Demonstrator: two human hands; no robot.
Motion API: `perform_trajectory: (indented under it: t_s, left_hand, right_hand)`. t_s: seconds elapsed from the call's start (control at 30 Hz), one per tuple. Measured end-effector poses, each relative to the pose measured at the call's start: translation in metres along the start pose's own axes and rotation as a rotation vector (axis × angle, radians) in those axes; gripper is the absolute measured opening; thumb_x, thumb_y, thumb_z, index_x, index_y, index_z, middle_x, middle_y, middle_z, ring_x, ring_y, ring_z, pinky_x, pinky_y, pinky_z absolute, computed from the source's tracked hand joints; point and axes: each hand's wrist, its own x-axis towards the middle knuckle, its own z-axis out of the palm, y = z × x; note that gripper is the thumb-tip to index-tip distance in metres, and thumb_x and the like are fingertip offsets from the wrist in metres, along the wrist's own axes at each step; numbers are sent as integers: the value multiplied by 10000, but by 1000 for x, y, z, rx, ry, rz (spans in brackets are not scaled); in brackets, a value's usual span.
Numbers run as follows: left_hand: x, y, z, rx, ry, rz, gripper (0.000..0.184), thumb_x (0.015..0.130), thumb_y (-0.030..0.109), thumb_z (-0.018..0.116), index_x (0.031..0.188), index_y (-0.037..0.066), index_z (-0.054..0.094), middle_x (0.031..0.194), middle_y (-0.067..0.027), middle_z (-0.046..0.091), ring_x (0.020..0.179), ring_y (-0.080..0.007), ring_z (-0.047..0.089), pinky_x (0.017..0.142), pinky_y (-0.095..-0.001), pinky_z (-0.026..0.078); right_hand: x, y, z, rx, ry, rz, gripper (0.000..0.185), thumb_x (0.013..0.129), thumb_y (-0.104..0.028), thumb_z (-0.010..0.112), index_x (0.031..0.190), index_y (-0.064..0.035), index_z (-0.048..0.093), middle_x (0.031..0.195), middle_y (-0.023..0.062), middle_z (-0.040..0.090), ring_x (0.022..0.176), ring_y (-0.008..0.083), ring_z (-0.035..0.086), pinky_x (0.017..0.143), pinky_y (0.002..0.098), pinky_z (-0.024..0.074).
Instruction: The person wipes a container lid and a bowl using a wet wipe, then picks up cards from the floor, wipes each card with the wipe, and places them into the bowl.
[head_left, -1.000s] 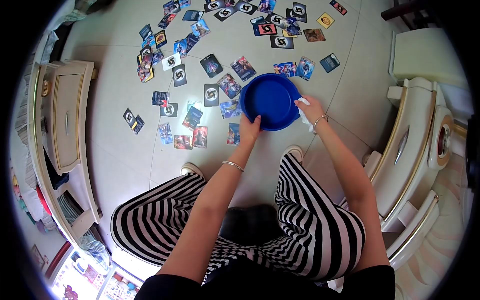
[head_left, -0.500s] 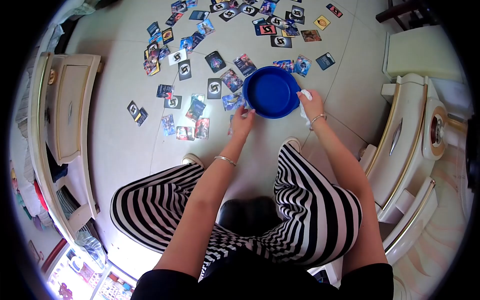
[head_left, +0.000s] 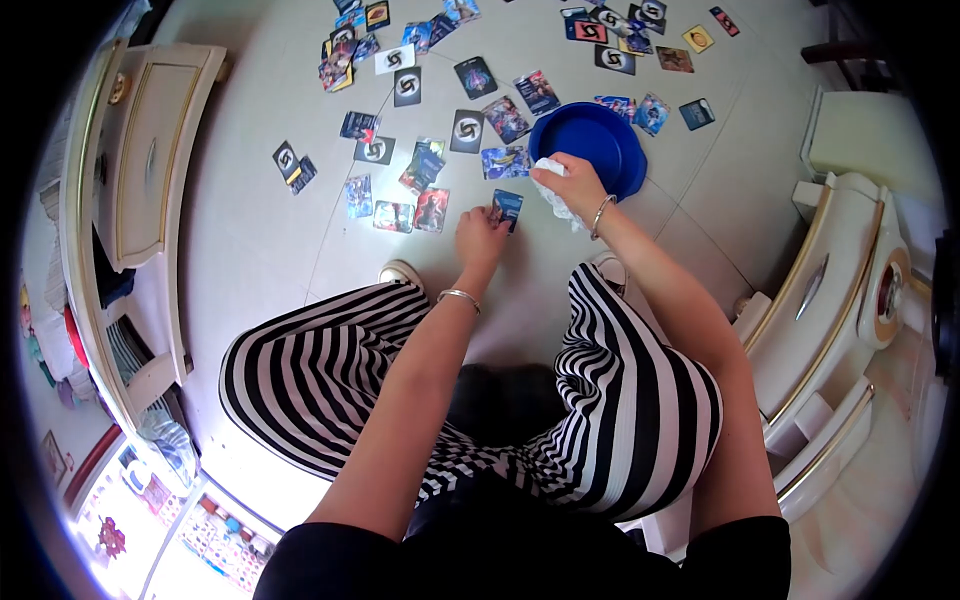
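A blue card (head_left: 508,208) is pinched at its left edge by my left hand (head_left: 482,236), low over or on the floor. My right hand (head_left: 577,188) is closed on a crumpled white tissue (head_left: 559,200), in front of the blue basin (head_left: 603,148). The basin stands on the floor and partly lies behind this hand. Just above the blue card lies a card with a yellow and blue picture (head_left: 506,162). Two reddish cards, one of them (head_left: 431,210) nearest, lie left of my left hand.
Many cards are scattered over the tiled floor (head_left: 270,235), including a black one with a white emblem (head_left: 466,131). Cream furniture with a drawer (head_left: 150,160) stands at the left, more cream furniture (head_left: 800,310) at the right. My feet are close below the hands.
My left hand has left the basin's rim and taken hold of the blue card. My right hand has moved off the basin's handle toward the left with the tissue. The view has shifted.
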Motion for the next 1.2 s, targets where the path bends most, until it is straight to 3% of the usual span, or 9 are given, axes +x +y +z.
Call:
perform_trajectory:
  t_s: [0.23, 0.57, 0.67, 0.8, 0.87, 0.9, 1.03, 1.13, 1.2]
  left_hand:
    - [9, -15, 12, -178, 39, -110, 203, 799, 194, 607, 906, 23, 627, 876, -166, 627, 838, -335, 600, 755, -419, 476]
    - [22, -13, 11, -220, -117, -180, 223, 775, 205, 656, 841, -8, 643, 761, -118, 671, 680, -245, 651, 642, -349, 506]
    - [26, -31, 22, -625, -364, -365, 197, 743, 200, 675, 809, 20, 630, 711, -63, 645, 606, -212, 618, 585, -345, 497]
    - [20, -14, -23, -1223, -263, -586, 161, 724, 139, 587, 841, 31, 610, 831, -85, 626, 713, -207, 609, 595, -379, 500]
    - [16, 2, -50, -1456, -242, -549, 200, 719, 108, 539, 885, 18, 606, 902, -116, 629, 789, -228, 622, 640, -403, 519]
    - [12, 22, -77, -1688, -324, -447, 257, 713, 92, 508, 938, -6, 584, 952, -135, 618, 863, -249, 614, 710, -429, 520]
    - [-22, 95, -188, -2123, -474, -182, 402, 703, 60, 471, 1084, -64, 499, 1031, -169, 599, 997, -310, 589, 890, -474, 486]
    - [-45, 114, -237, -2253, -600, -178, 388, 753, 78, 446, 1110, -67, 492, 1043, -173, 593, 954, -295, 603, 827, -450, 520]
    - [-61, 118, -263, -2262, -656, -149, 312, 875, 183, 455, 1102, -24, 506, 1026, -155, 599, 947, -280, 606, 814, -432, 520]
  right_hand:
    - [4, 85, 42, -528, -50, 257, 332, 725, -277, 664, 877, 18, 650, 855, 204, 651, 821, 360, 630, 723, 396, 486]
    - [1, 109, 75, -406, 175, 381, 342, 721, -193, 669, 985, 19, 626, 952, 194, 653, 877, 312, 636, 770, 382, 484]
    - [-1, 109, 79, -114, 23, 408, 335, 729, -204, 674, 963, 29, 613, 903, 175, 658, 818, 278, 642, 731, 368, 490]
    - [-2, 31, 61, -229, -62, 299, 356, 807, -279, 603, 1000, 15, 551, 908, 164, 632, 807, 284, 619, 723, 357, 478]
    - [13, 11, 40, -541, -172, -281, 318, 883, -299, 467, 990, -9, 544, 943, 174, 601, 876, 324, 576, 766, 366, 448]
    - [7, -31, 37, -527, -133, -217, 322, 915, -289, 366, 947, -18, 536, 959, 186, 577, 927, 353, 531, 793, 373, 423]
    - [-23, -170, 34, -301, -215, -213, 214, 864, -203, 465, 902, 0, 522, 846, 133, 597, 804, 266, 601, 726, 336, 464]
    - [-69, -244, 58, -213, -240, -225, 126, 805, -109, 574, 864, -1, 553, 848, 82, 608, 704, 196, 633, 632, 302, 489]
    - [-94, -270, 75, -578, -138, -664, 111, 803, -134, 591, 845, -32, 590, 869, 71, 602, 709, 198, 633, 641, 305, 491]
